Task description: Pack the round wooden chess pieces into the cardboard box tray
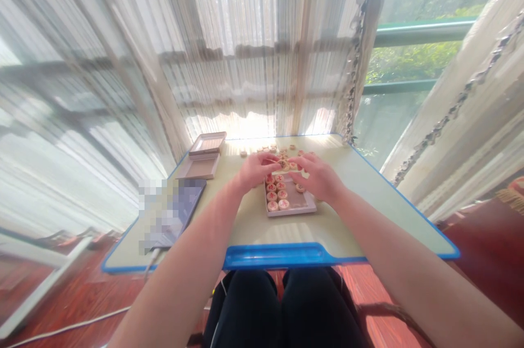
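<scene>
A shallow grey box (305, 208) lies in the middle of a small blue-rimmed table (270, 255), and several round wooden chess pieces with red marks (277, 195) sit in rows inside it. My left hand (256, 169) and my right hand (317, 176) meet over the box's far end, their fingers curled round a cluster of pieces (285, 165) between them. More loose pieces (270, 148) are scattered on the table just beyond my hands.
Two flat trays or lids (202, 158) lie at the table's far left. A phone (174, 214) with a cable rests at the near left. Sheer curtains and a window stand close behind the table. My knees sit under its front edge.
</scene>
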A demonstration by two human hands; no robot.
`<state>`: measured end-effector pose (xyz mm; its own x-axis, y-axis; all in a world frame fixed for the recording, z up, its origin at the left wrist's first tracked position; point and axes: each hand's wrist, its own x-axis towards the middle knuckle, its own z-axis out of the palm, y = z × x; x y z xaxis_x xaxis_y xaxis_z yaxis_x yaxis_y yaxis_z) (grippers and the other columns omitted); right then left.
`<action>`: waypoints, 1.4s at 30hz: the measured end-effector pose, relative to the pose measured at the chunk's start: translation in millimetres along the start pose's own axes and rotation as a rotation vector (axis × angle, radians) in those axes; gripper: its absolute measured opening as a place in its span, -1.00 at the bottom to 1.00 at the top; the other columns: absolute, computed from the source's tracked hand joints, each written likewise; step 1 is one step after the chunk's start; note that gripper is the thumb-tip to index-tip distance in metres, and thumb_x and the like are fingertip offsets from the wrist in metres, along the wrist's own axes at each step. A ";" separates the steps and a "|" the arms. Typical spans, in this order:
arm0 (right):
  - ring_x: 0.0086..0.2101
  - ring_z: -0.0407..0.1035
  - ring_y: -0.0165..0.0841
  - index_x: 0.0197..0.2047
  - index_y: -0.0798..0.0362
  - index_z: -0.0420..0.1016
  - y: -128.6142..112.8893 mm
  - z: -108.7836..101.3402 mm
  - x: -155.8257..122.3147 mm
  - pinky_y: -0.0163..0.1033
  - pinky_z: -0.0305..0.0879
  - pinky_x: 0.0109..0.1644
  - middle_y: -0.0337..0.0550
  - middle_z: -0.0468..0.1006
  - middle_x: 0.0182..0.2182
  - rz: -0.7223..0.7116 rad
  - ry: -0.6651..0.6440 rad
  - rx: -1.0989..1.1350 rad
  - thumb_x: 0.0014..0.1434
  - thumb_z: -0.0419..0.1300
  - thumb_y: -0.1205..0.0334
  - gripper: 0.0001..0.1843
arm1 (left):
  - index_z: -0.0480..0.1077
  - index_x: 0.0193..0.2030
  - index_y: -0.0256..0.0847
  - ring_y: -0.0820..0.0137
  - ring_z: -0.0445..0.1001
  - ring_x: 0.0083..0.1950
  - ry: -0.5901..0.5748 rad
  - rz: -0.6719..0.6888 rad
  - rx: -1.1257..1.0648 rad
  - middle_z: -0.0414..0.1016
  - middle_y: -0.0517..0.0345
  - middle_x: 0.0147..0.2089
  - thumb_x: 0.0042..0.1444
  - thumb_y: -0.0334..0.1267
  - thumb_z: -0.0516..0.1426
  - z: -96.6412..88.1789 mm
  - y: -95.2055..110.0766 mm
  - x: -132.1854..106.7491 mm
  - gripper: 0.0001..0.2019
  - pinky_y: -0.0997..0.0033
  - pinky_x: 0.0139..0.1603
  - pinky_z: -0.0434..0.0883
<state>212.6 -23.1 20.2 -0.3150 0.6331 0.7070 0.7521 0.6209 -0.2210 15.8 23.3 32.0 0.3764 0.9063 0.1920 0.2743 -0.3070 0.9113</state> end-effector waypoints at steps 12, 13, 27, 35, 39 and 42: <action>-0.36 0.38 -0.31 -0.17 0.04 0.52 -2.0 2.4 0.8 -0.20 0.31 -0.21 -0.14 0.51 -0.40 0.061 -0.067 -0.026 0.11 0.19 0.18 -0.78 | 0.54 -0.24 -0.29 0.59 0.23 -0.57 -0.027 -0.024 0.021 0.47 0.16 -0.49 -0.12 -0.04 0.27 -1.5 8.2 -6.3 -0.63 0.56 -0.61 0.17; -0.36 0.37 -0.31 -0.19 0.04 0.53 -2.4 2.4 0.7 -0.21 0.31 -0.20 -0.15 0.50 -0.41 0.061 -0.051 -0.022 0.11 0.19 0.16 -0.79 | 0.55 -0.24 -0.29 0.60 0.20 -0.59 -0.047 -0.026 0.016 0.44 0.18 -0.53 -0.11 -0.04 0.26 -1.5 9.5 -7.2 -0.63 0.56 -0.63 0.15; -0.40 0.34 -0.35 -0.24 0.05 0.55 -6.4 2.3 1.2 -0.26 0.25 -0.25 -0.18 0.50 -0.46 0.075 -0.027 -0.032 0.11 0.19 0.09 -0.76 | 0.51 -0.34 -0.29 0.64 0.12 -0.65 -0.106 -0.030 -0.022 0.27 0.28 -0.65 -0.09 -0.06 0.26 -0.4 16.6 -10.4 -0.70 0.59 -0.65 0.13; -0.44 0.29 -0.39 -0.24 0.05 0.54 -7.5 -6.9 4.9 -0.29 0.20 -0.32 -0.21 0.42 -0.51 0.120 -0.003 -0.032 0.09 0.18 0.09 -0.75 | 0.52 -0.25 -0.29 0.58 0.29 -0.59 -0.095 0.024 -0.024 0.49 0.11 -0.47 -0.05 0.01 0.21 3.3 17.8 -10.0 -0.63 0.59 -0.63 0.22; -0.46 0.28 -0.39 -0.24 0.06 0.52 4.0 -12.8 5.4 -0.30 0.16 -0.39 -0.21 0.41 -0.49 0.240 -0.055 -0.073 0.05 0.19 0.12 -0.76 | 0.51 -0.30 -0.30 0.53 0.36 -0.60 0.294 0.071 0.086 0.58 0.01 -0.34 0.03 -0.03 0.13 -4.6 11.2 -5.1 -0.66 0.55 -0.61 0.27; -0.47 0.27 -0.41 -0.26 0.03 0.53 11.4 -15.2 3.5 -0.31 0.11 -0.42 -0.23 0.40 -0.48 0.298 -0.169 -0.111 0.03 0.18 0.10 -0.75 | 0.51 -0.31 -0.30 0.48 0.42 -0.58 0.434 0.052 0.133 0.59 0.02 -0.35 0.04 -0.10 0.10 -13.5 4.3 -1.3 -0.70 0.55 -0.59 0.27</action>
<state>228.9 -20.8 30.3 -0.1566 0.8523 0.4991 0.8807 0.3492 -0.3201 4.5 24.7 40.6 -0.0054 0.9177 0.3972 0.3869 -0.3644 0.8471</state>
